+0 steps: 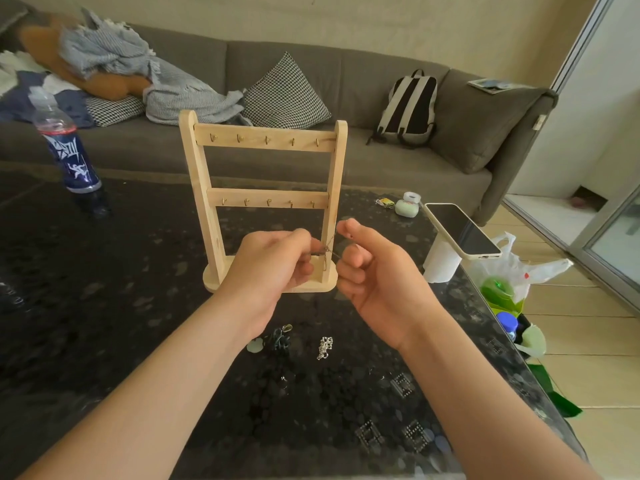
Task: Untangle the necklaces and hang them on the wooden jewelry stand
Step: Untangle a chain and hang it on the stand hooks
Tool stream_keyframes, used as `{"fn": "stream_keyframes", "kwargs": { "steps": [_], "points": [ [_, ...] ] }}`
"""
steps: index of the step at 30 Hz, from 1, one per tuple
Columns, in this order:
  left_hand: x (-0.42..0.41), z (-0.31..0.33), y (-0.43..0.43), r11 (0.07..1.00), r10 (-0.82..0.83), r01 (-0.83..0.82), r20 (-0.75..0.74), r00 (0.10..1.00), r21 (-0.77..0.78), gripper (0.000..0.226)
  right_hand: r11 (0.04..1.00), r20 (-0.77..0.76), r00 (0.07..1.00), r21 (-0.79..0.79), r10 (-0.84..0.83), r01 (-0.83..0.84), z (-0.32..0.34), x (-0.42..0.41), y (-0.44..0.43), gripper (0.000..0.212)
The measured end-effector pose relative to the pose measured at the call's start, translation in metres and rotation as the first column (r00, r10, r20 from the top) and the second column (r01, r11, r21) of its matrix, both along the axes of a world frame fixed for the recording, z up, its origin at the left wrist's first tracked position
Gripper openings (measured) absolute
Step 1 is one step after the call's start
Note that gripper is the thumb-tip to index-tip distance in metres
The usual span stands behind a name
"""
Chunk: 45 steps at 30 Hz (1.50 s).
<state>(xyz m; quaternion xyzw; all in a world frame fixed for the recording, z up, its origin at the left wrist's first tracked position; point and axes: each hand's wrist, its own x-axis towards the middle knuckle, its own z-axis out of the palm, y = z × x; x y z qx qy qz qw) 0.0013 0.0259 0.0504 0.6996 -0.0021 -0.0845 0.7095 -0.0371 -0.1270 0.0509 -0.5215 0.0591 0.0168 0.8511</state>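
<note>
A thin chain necklace [326,251] is pinched between the left hand [273,265] and the curled fingers of the right hand [377,278], just before the wooden jewelry stand [266,199] at mid-table [104,306]. A dark necklace [278,341] and a silver chain [325,347] are seen lying toward the near edge.

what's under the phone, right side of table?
A white cylinder stands under the phone, propping it tilted. The phone covers its top, so what it is cannot be told.
</note>
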Motion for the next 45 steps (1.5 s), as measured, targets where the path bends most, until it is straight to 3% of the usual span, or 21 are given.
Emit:
{"fn": "stream_keyframes", "kwargs": {
  "steps": [3,7,12,14,20,26,33,38,45],
  "points": [
    [-0.001,-0.001,0.002,0.984,-0.061,0.035,0.145,0.988,0.177,0.008,0.998,0.003,1.000,-0.062,0.024,-0.024,0.000,-0.001,-0.003,0.019],
    [-0.003,-0.003,0.005,0.950,-0.122,0.022,0.305,0.944,0.313,0.010,0.998,0.000,0.999,-0.051,0.038,-0.038,0.003,-0.002,-0.005,0.013],
    [0.000,-0.005,0.009,0.931,-0.158,0.049,0.279,0.947,0.362,0.012,1.000,-0.010,1.000,-0.005,-0.006,0.006,0.001,0.000,-0.009,0.019],
    [0.001,-0.005,0.009,0.938,-0.161,0.079,0.220,0.962,0.338,0.015,1.000,-0.008,1.000,-0.018,-0.008,0.008,0.001,0.000,-0.011,0.008],
    [0.004,-0.001,0.003,0.979,-0.153,0.149,0.016,0.988,0.138,0.012,0.998,-0.019,0.999,-0.045,-0.038,0.037,-0.001,0.001,-0.014,0.010],
    [0.006,-0.006,0.000,1.000,0.010,-0.010,-0.010,1.000,-0.018,0.007,0.995,-0.055,0.997,-0.076,-0.061,0.057,-0.002,0.001,-0.013,0.022],
    [0.003,-0.001,0.000,0.999,-0.015,0.014,-0.021,1.000,-0.052,0.010,0.940,0.028,0.997,-0.332,-0.074,0.079,-0.004,-0.001,-0.008,0.003],
    [0.001,-0.002,0.002,0.987,-0.088,0.078,0.072,0.994,0.138,0.018,0.913,0.078,0.996,-0.403,-0.036,0.065,-0.001,-0.004,-0.005,0.021],
    [0.002,-0.010,0.000,0.921,-0.198,0.054,0.343,0.918,0.386,0.015,0.799,0.126,0.991,-0.590,-0.046,0.112,-0.003,-0.006,-0.005,0.018]
  ]
}}
